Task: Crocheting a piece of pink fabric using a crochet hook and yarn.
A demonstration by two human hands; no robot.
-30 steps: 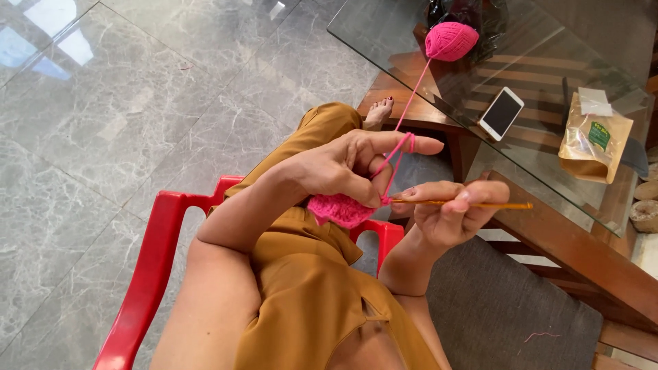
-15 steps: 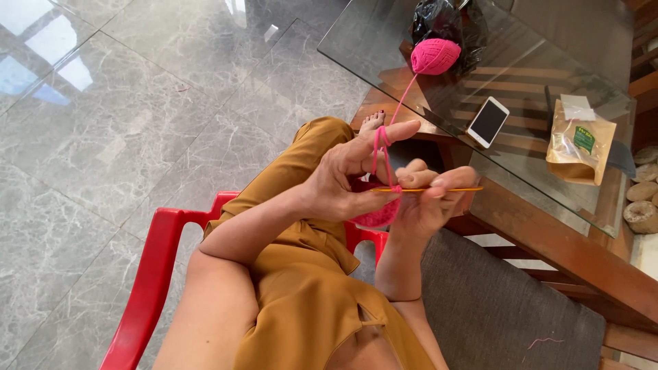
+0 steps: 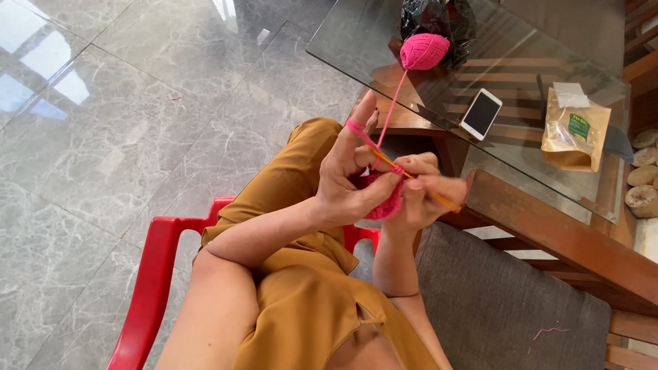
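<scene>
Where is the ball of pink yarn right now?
In the head view the ball of pink yarn sits on the glass table, upper middle, just in front of a black bag and up-left of the white phone.

Colours: mostly pink, red, mustard, grey.
Yarn ball, strand and crochet piece pink; hook orange; chair red; clothes mustard; floor grey marbled, white veins; bench brown wood, clear glass; phone white, black screen; pouch tan, green label; bag black.
</scene>
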